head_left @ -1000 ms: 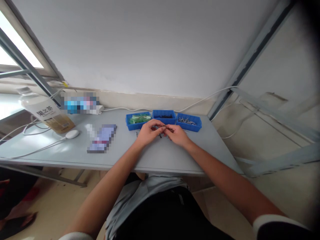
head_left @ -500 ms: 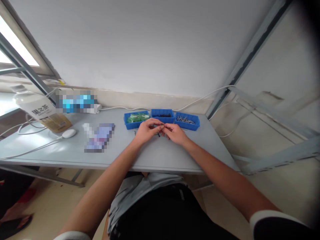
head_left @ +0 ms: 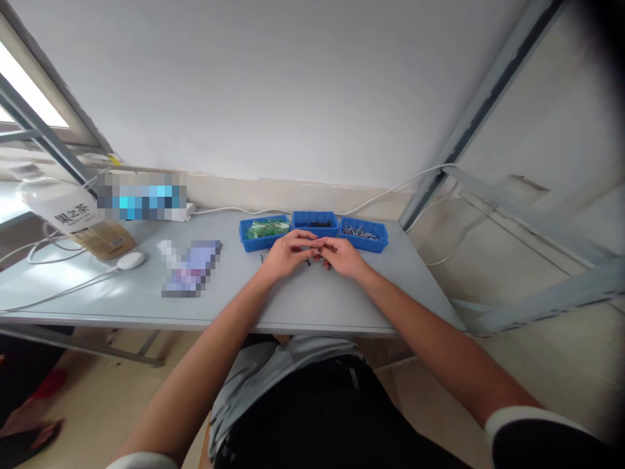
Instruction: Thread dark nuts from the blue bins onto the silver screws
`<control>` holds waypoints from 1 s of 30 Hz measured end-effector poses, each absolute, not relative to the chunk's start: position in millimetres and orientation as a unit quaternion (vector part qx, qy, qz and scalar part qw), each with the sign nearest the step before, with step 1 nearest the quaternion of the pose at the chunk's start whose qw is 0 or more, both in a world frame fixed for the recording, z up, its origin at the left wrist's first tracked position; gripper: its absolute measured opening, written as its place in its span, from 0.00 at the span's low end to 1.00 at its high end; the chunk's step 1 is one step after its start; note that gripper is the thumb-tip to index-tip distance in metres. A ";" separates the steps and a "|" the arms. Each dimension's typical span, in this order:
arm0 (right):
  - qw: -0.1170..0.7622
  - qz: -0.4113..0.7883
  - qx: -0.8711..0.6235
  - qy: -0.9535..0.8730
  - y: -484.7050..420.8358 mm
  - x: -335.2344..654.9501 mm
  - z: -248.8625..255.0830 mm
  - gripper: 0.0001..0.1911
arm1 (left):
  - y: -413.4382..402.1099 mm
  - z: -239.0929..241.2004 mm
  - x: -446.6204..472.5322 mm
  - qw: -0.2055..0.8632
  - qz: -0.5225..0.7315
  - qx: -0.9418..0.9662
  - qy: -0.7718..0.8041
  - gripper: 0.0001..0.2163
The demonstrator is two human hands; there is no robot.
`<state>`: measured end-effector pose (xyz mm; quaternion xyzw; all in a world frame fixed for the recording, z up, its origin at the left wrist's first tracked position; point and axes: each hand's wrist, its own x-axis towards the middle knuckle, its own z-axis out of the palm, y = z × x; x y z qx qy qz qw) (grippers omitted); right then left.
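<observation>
My left hand (head_left: 286, 253) and my right hand (head_left: 342, 255) meet fingertip to fingertip over the grey table (head_left: 312, 303), just in front of three blue bins. Both are closed in a pinch around a small dark part (head_left: 308, 261) that is too small to name. The left bin (head_left: 263, 233) holds green pieces, the middle bin (head_left: 315, 223) holds dark pieces, and the right bin (head_left: 364, 234) holds small metal pins.
A drink bottle (head_left: 73, 218) lies at the far left beside a white mouse (head_left: 130, 260) with its cable. A blurred flat item (head_left: 188, 267) lies left of my hands. A white cable (head_left: 390, 194) runs along the wall. A metal frame post (head_left: 469, 124) rises at right.
My hands stay pinched together at the same spot in front of the bins. Only the view has shifted slightly.
</observation>
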<state>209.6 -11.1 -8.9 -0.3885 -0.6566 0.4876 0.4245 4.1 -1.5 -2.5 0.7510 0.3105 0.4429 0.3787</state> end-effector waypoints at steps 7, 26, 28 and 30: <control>0.403 0.539 -0.354 -0.650 -17.8 206.4 -4.3 0.17 | -7.1 4.1 7.0 0.391 0.462 0.725 0.329 0.14; 0.417 0.566 -0.359 -0.614 -10.2 212.1 -10.1 0.16 | -9.4 8.1 6.1 0.263 0.478 0.754 0.366 0.10; 0.414 0.564 -0.355 -0.620 -10.2 211.4 -10.2 0.16 | -11.3 9.0 6.9 0.209 0.475 0.775 0.361 0.08; 0.409 0.555 -0.358 -0.630 -10.4 210.7 -10.3 0.16 | -13.1 9.6 7.3 0.179 0.469 0.790 0.351 0.08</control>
